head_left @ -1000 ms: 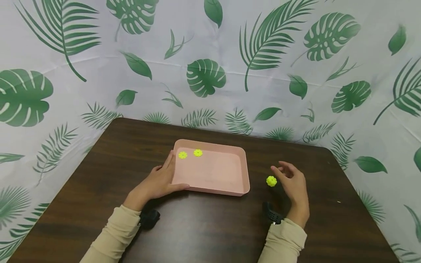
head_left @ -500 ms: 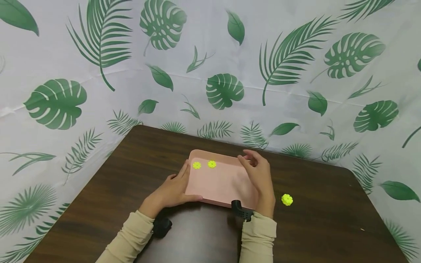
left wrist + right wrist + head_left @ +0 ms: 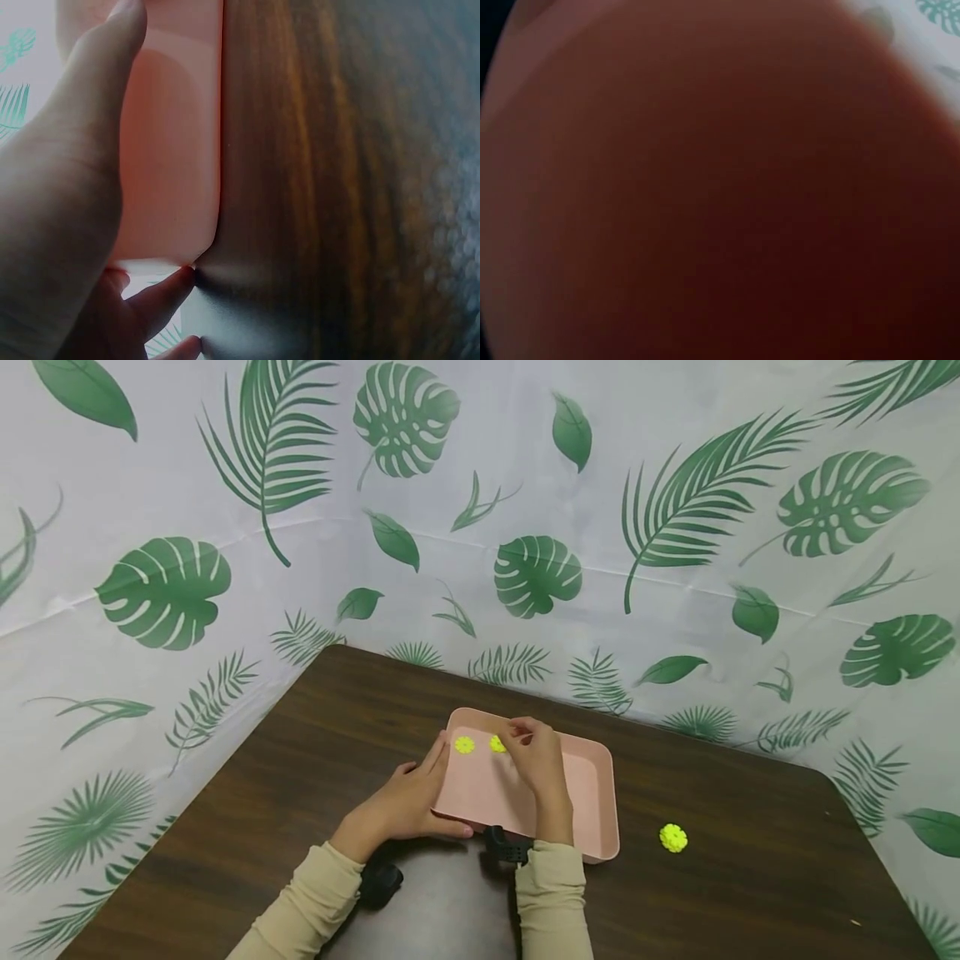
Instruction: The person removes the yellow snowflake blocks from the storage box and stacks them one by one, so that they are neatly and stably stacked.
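A: Where are the flowers to be found?
B: One yellow flower [image 3: 464,745] is seen inside the pink tray [image 3: 480,789], toward its far left corner. A second flower [image 3: 497,744] is seen just to its right, partly covered by the right hand [image 3: 538,758].

A: Is anything grasped there?
B: That cannot be told. The thumb and forefinger are brought close together over the tray, but whether a piece is pinched is hidden; the right wrist view is filled by a dark blur.

A: And the left hand [image 3: 408,802]?
B: Nothing is clenched. Its fingers are laid nearly straight along the tray's left side, and the thumb is stretched along the near wall.

A: How much is done?
B: Two flowers can be counted inside, so the filling is judged begun, not finished. Outside, a yellow cluster [image 3: 673,838] is left on the dark table [image 3: 735,902], right of the tray and apart from it. It looks like stacked flowers, though their number cannot be read.

A: Beyond that?
B: The table is backed by a leaf-printed cloth [image 3: 450,577].
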`<state>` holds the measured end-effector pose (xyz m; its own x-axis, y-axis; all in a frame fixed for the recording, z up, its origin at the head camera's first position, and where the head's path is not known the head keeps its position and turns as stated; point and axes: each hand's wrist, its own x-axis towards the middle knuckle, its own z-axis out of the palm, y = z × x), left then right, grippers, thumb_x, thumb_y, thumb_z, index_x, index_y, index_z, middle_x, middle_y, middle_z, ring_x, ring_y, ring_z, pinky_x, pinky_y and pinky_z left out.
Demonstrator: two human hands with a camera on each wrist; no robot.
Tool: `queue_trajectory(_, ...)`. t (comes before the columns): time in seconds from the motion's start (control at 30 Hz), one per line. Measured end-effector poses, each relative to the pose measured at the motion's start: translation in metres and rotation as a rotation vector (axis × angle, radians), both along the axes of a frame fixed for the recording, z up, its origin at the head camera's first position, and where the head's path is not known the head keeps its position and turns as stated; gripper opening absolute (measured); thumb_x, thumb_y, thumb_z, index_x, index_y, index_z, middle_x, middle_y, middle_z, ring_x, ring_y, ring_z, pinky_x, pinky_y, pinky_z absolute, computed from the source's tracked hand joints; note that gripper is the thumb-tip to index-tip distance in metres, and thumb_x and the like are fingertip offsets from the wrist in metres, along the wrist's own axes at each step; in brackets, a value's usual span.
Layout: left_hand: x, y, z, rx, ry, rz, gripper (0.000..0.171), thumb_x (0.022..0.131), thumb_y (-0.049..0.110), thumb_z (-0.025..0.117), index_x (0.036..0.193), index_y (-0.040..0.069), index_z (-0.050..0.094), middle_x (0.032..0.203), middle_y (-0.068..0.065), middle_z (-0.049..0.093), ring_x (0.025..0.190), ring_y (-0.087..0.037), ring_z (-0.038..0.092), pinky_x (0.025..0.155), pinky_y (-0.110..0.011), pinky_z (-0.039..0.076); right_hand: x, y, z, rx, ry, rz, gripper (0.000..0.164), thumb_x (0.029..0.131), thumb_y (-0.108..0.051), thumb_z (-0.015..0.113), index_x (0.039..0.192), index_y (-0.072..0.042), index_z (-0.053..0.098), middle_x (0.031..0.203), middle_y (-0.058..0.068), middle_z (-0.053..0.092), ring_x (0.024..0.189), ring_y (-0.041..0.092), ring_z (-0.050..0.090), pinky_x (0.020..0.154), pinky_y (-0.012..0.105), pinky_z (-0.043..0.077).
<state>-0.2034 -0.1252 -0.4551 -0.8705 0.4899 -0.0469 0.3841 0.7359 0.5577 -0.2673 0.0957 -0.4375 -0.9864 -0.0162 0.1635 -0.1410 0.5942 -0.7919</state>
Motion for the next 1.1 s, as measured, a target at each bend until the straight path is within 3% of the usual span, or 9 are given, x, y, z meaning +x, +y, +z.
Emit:
queue_trajectory(0.17,0.001,0.0,0.003,0.003,-0.004,-0.002,0.13,0.082,0.066,0.078,0.162,-0.006,0.006,0.172,-0.021,-0.002,0.149,-0.029,0.039,0.116,-0.06,0.029,0.0,-0.003,-0.01,0.094,-0.055,-0.002,0.027,0.09,-0.007,0.077,0.111,0.01,0.072,0.099,0.021,0.069,0.092,0.034,0.065,0.082,0.049,0.054)
queue_trajectory(0.43,0.002,-0.001,0.006,0.008,-0.003,-0.005,0.128,0.084,0.063,0.078,0.162,-0.007,0.006,0.171,-0.022,-0.001,0.148,-0.031,0.039,0.115,-0.061,0.03,0.003,-0.008,-0.013,0.184,-0.139,0.024,0.04,0.088,-0.01,0.079,0.124,0.006,0.069,0.137,0.026,0.055,0.117,0.04,0.06,0.101,0.055,0.047)
queue_trajectory(0.67,0.001,-0.001,0.006,0.012,0.005,-0.002,0.127,0.084,0.063,0.078,0.162,-0.007,0.007,0.171,-0.023,-0.001,0.147,-0.031,0.042,0.114,-0.062,0.03,0.004,-0.008,-0.011,0.174,-0.175,0.008,0.032,0.087,-0.009,0.081,0.114,0.003,0.069,0.125,0.022,0.058,0.111,0.037,0.062,0.095,0.053,0.05)
queue_trajectory(0.9,0.002,0.0,0.009,0.015,0.008,-0.005,0.126,0.084,0.062,0.078,0.162,-0.009,0.009,0.171,-0.024,0.0,0.147,-0.031,0.041,0.114,-0.062,0.031,0.003,-0.006,-0.011,0.18,-0.106,0.035,0.022,0.083,-0.006,0.08,0.101,0.005,0.073,0.104,0.018,0.068,0.096,0.033,0.064,0.087,0.049,0.053)
queue_trajectory(1.1,0.003,0.0,0.009,0.0,0.013,-0.005,0.125,0.085,0.062,0.078,0.161,-0.009,0.008,0.171,-0.025,0.001,0.146,-0.032,0.042,0.114,-0.062,0.032,0.001,-0.003,-0.015,0.152,-0.117,0.055,0.027,0.082,-0.003,0.084,0.107,0.001,0.075,0.104,0.016,0.07,0.094,0.03,0.065,0.086,0.047,0.054)
